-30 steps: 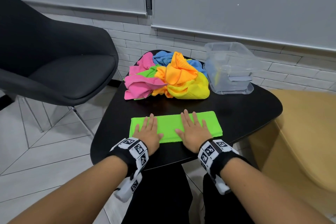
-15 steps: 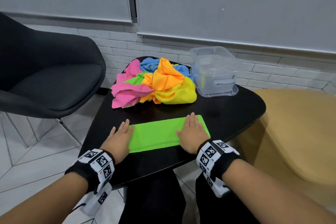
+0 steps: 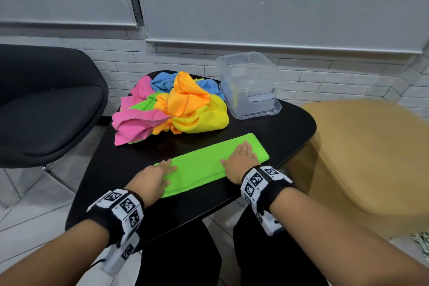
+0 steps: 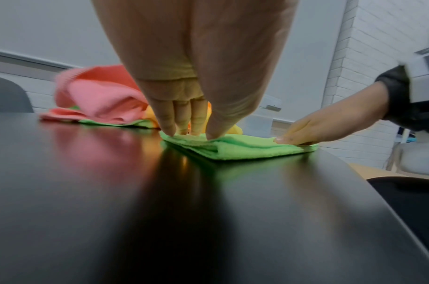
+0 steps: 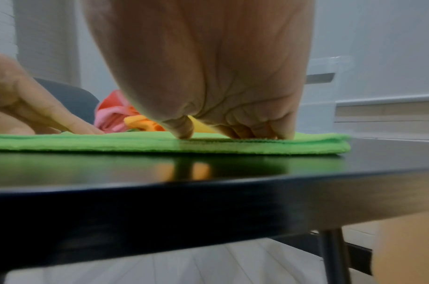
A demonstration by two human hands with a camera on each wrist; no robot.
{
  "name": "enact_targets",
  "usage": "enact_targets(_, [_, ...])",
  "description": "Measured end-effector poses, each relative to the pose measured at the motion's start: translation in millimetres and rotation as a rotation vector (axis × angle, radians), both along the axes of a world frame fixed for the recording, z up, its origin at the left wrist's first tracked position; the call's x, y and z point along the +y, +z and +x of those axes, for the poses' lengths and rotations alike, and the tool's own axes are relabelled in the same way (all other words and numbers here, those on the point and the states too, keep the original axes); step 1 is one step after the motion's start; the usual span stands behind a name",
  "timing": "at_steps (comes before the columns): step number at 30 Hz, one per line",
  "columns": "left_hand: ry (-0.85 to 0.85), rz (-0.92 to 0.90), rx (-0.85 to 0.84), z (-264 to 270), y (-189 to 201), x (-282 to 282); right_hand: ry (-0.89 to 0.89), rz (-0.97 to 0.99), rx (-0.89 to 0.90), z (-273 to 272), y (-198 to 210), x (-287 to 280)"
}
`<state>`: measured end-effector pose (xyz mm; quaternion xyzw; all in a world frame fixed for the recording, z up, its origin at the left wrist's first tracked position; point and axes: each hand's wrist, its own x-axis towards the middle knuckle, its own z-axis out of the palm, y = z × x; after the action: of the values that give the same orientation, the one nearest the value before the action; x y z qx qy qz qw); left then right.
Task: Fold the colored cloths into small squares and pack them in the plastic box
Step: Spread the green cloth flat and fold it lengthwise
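A bright green cloth (image 3: pixel 202 165), folded into a long narrow strip, lies flat near the front edge of the black table (image 3: pixel 290 127). My left hand (image 3: pixel 157 174) rests on its left end; in the left wrist view the straight fingertips (image 4: pixel 169 130) and thumb press down on that end of the cloth (image 4: pixel 245 149). My right hand (image 3: pixel 241 158) lies flat, fingers together, on the strip's right part, and its fingers (image 5: pixel 281 132) press the cloth (image 5: pixel 135 144). A clear plastic box (image 3: pixel 250 86) stands at the back right, lidless and apart from both hands.
A crumpled pile of pink, blue, orange, yellow and green cloths (image 3: pixel 171 109) sits behind the strip, left of the box. A black chair (image 3: pixel 41 104) stands to the left, and a tan seat (image 3: pixel 371 158) is close against the table's right edge.
Both hands slid apart along the green strip, the left one out to its left end and the right one toward its right end. My head view has shifted.
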<state>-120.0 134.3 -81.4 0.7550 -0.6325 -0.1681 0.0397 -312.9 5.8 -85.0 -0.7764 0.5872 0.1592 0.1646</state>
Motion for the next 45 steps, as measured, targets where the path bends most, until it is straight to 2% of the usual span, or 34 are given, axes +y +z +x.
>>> enact_targets(5, [-0.068, 0.0, -0.035, -40, -2, -39, 0.046, 0.014, 0.01, -51, 3, -49])
enact_targets(9, [-0.193, 0.014, -0.074, -75, 4, -73, 0.051, 0.01, 0.036, -83, 3, -90])
enact_targets(15, [-0.317, 0.058, -0.023, -123, 11, -114, 0.032, -0.012, 0.075, -114, 3, -145])
enact_targets(25, [-0.348, 0.108, 0.001, -171, 12, -161, 0.081, 0.004, 0.119, -152, -2, -212])
enact_targets(31, [-0.314, 0.101, 0.077, -166, 12, -157, 0.085, -0.049, 0.127, -148, -7, -209])
enact_targets(35, [-0.247, 0.044, 0.099, -144, 18, -148, 0.112, -0.057, 0.059, -131, 2, -188])
enact_targets(40, [-0.139, -0.05, -0.008, -81, 39, -124, 0.301, -0.074, 0.014, -80, 28, -149])
enact_targets(43, [-0.077, -0.145, -0.203, -37, 50, -104, 0.463, -0.1, -0.061, -37, 51, -126])
enact_targets(45, [0.003, -0.218, -0.3, -8, 56, -89, 0.496, -0.148, -0.139, -9, 67, -117])
